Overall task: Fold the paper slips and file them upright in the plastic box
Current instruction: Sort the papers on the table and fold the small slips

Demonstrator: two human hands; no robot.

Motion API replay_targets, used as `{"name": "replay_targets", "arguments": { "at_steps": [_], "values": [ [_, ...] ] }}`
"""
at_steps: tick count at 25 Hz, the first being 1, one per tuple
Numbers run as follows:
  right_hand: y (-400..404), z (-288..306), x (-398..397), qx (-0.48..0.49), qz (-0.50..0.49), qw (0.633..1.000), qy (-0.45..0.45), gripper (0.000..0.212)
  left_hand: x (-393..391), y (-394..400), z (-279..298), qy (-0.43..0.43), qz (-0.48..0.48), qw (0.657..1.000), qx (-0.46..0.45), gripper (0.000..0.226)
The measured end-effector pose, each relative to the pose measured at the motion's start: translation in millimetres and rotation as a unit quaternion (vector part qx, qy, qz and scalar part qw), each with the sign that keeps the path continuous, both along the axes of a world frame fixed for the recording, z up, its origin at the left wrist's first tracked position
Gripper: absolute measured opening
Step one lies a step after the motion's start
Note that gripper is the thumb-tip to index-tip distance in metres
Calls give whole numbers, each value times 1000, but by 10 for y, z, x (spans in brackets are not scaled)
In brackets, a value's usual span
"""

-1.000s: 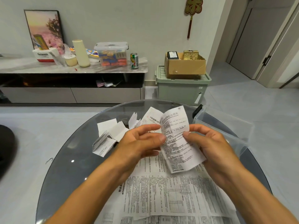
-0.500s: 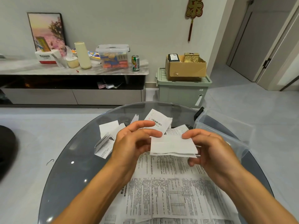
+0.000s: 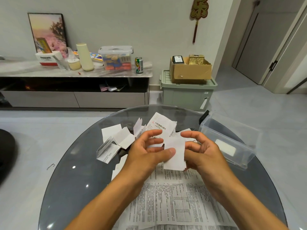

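A small folded white paper slip (image 3: 175, 152) is held above the round glass table (image 3: 69, 176). My left hand (image 3: 147, 155) pinches its left edge with the thumb on top. My right hand (image 3: 203, 150) grips its right side, fingers curled behind the paper. The clear plastic box (image 3: 232, 130) stands open at the table's right edge, with one white slip (image 3: 226, 147) lying inside. Several loose slips (image 3: 119, 138) lie behind my hands, and large unfolded printed sheets (image 3: 174, 201) lie below them.
A low cabinet (image 3: 74, 75) along the wall carries a lidded container, a can and a bottle. A green storage bin (image 3: 187, 95) with a cardboard box on it stands beyond the table. A dark object (image 3: 5, 156) sits at the left edge.
The printed slip was folded into a wide strip, then folded again into a smaller upright piece. Both hands stayed over the table's middle and moved closer together.
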State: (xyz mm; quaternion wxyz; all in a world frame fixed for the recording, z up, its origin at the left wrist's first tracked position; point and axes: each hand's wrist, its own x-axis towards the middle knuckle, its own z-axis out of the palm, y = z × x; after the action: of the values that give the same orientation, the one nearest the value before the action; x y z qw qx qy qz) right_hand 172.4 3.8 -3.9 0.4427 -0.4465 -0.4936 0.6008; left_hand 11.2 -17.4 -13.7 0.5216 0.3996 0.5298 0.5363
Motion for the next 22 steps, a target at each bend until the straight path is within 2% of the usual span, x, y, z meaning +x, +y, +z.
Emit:
{"name": "replay_targets", "arguments": {
  "at_steps": [2, 5, 9, 12, 14, 15, 16, 17, 18, 20, 21, 22],
  "values": [
    [-12, 13, -9, -25, 9, 1000, 5, 18, -11, 8, -13, -8, -2, 1000, -26, 47],
    [-15, 5, -5, -45, 22, 999, -7, 23, -4, -1, 22, 10, -10, 1000, -26, 33],
    [-19, -66, -59, -31, -56, 998, 24, 22, 41, -11, 5, -14, 13, 1000, -22, 24],
    [-21, -110, -88, -11, -56, 998, 24, 11, 50, -15, -26, 64, 16, 998, 15, 21],
    [-2, -155, -89, 40, -51, 997, -37, 10, 63, -41, -4, 99, -12, 995, 1, 26],
    [10, -180, -62, 99, -63, 986, -121, 10, 40, -32, 3, 105, -11, 994, -11, 30],
    [11, -167, -20, 179, -72, 952, -238, 10, -4, -1, 3, 116, 3, 993, -23, 34],
    [0, -126, 38, 257, -51, 899, -351, 12, -67, 43, -5, 139, 21, 990, -34, 38],
    [-25, -52, 86, 303, 23, 850, -431, 17, -138, 95, -28, 174, 31, 983, -44, 41],
    [-110, 73, 108, 252, 259, 782, -508, 37, -256, 177, -95, 240, 37, 968, -56, 45],
    [-164, 87, 89, 213, 353, 742, -528, 49, -294, 202, -140, 285, 34, 956, -58, 47],
    [-204, 67, 70, 202, 405, 704, -548, 58, -304, 219, -174, 346, 25, 936, -56, 48]
  ]
}}
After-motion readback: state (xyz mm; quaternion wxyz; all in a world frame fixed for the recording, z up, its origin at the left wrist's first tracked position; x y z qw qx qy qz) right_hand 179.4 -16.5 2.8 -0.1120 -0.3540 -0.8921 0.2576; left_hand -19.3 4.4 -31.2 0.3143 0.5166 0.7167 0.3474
